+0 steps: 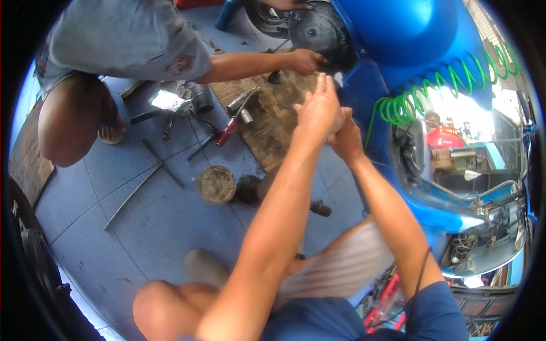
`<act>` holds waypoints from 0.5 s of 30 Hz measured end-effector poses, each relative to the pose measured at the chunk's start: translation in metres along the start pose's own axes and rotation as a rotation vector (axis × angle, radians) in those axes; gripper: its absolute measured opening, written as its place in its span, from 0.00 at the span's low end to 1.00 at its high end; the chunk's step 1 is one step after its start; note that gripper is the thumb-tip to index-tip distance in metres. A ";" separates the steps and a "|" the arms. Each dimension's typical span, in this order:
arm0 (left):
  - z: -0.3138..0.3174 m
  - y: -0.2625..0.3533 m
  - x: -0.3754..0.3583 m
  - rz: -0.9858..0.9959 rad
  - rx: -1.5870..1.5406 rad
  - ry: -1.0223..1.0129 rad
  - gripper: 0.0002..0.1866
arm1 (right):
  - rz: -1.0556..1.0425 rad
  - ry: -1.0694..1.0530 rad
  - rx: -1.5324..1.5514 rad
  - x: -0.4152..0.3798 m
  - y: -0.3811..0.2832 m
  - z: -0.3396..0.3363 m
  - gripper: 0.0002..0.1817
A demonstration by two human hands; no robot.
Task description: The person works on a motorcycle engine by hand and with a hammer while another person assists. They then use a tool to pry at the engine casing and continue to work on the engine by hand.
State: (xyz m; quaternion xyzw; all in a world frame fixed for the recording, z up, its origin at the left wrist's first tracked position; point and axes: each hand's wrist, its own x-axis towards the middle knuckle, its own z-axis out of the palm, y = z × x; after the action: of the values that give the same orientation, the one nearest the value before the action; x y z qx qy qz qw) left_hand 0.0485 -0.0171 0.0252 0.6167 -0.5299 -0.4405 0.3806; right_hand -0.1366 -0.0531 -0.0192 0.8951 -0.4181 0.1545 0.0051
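Observation:
My left hand (321, 113) is raised over the edge of the cardboard (259, 139), beside the blue body panel (361, 79). Two of its fingers are stretched out and its thumb stands apart; nothing shows in it. Touching or just behind it is my right hand (346, 136), its fingers mostly hidden, so what it holds, if anything, cannot be seen. Beyond both hands lies a dark round metal part (318, 31), with a co-worker's hand (307, 61) at its lower edge.
A red-handled tool (227, 131), a cross-shaped wrench (161, 163), a round tin (216, 184) and several sockets lie on the blue tiles or cardboard. A co-worker crouches at upper left. A green coiled hose (421, 94) hangs at right beside a mirror-like surface.

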 end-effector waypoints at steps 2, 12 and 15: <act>-0.001 0.000 0.001 -0.002 -0.006 -0.031 0.51 | 0.007 -0.009 0.006 0.000 0.001 0.000 0.31; 0.000 0.000 0.001 -0.028 -0.036 -0.033 0.52 | -0.033 -0.034 -0.042 0.002 -0.009 -0.004 0.23; 0.001 0.000 0.004 -0.026 -0.032 -0.035 0.52 | -0.007 -0.044 -0.012 0.003 -0.011 -0.005 0.24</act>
State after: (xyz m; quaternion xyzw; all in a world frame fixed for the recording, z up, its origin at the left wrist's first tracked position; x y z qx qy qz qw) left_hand 0.0474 -0.0207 0.0241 0.6093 -0.5214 -0.4647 0.3754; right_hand -0.1279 -0.0474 -0.0119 0.8997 -0.4161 0.1320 0.0017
